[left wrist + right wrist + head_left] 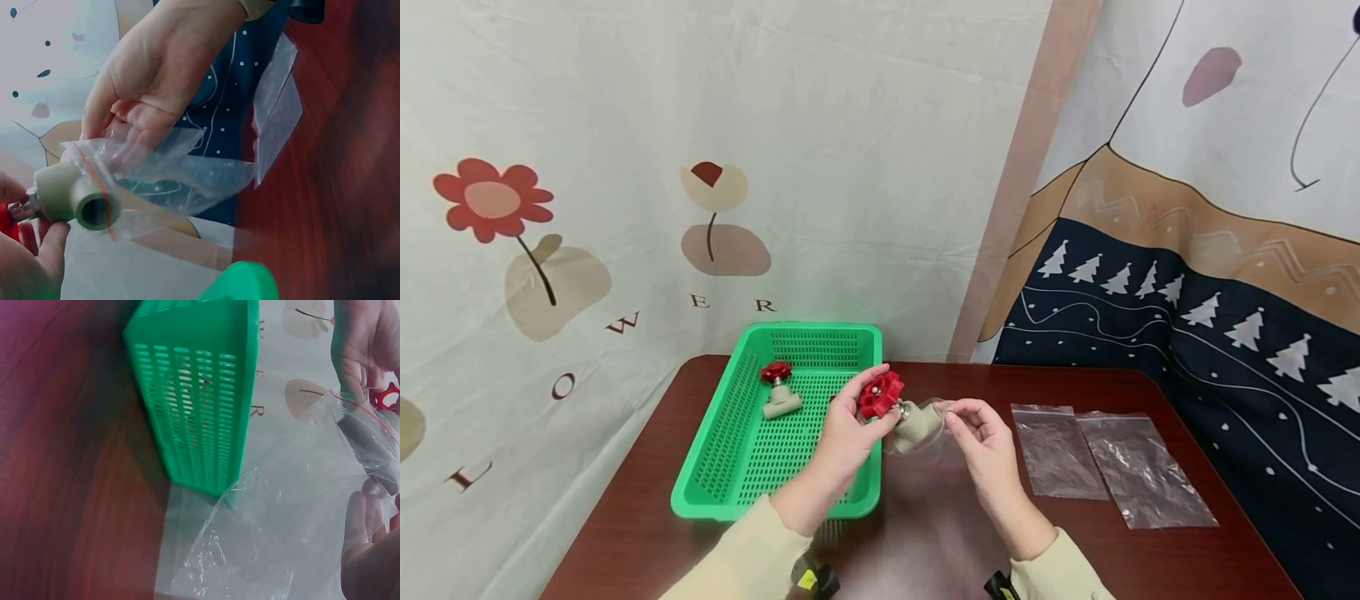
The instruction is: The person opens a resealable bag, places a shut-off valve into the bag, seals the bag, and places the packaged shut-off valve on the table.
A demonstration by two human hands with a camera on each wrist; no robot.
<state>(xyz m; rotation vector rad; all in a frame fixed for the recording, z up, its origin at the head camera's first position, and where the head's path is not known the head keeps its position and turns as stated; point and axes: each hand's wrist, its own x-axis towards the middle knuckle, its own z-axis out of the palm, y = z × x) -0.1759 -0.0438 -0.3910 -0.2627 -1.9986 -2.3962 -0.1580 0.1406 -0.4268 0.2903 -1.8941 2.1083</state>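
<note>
My left hand (pixel 842 437) grips a valve by the red handwheel (pixel 880 395) and metal stem, above the table. The pale grey-green tee-shaped body (pixel 59 187) of the valve points right, partly inside the mouth of a clear zip bag (pixel 187 175). A red zip line crosses the body close to its round opening in the left wrist view. My right hand (pixel 988 446) pinches the edge of the bag between thumb and fingers. Most of the bag hangs loose beyond the valve, as the right wrist view shows.
A green slotted basket (pixel 700 467) stands at the left, holding another red-wheeled valve (pixel 782 402). Two flat clear zip bags, one (pixel 1056 454) overlapping the other (pixel 1150 475), lie at the right on the dark red-brown table (pixel 940 533). A printed cloth hangs behind.
</note>
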